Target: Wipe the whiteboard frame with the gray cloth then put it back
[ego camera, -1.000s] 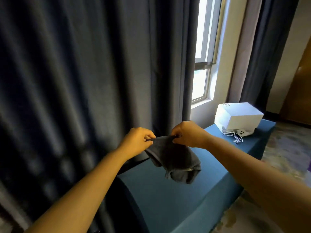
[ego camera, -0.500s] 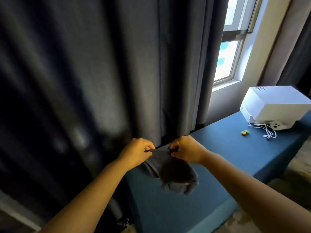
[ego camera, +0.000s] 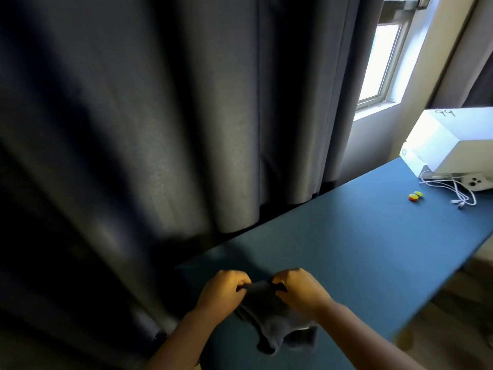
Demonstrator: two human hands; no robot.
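Note:
A dark gray cloth [ego camera: 274, 321] hangs bunched between my two hands over the near left end of a blue table [ego camera: 360, 249]. My left hand [ego camera: 224, 292] pinches its upper left edge and my right hand [ego camera: 298, 287] pinches its upper right edge. The cloth's lower part droops toward the table top; I cannot tell if it touches. No whiteboard or frame is in view.
Dark curtains [ego camera: 160, 116] hang right behind the table's far edge. A white box [ego camera: 450, 140] marked 99 sits at the table's far right, with a white cable [ego camera: 458, 193], a small white device [ego camera: 477, 182] and two small orange-yellow pieces [ego camera: 415, 196]. A window [ego camera: 381, 62] is beyond.
The view has tilted further down and shifted, so hands and cloth now sit low in the frame. Both hands keep the same pinch on the cloth, which has come lower over the table.

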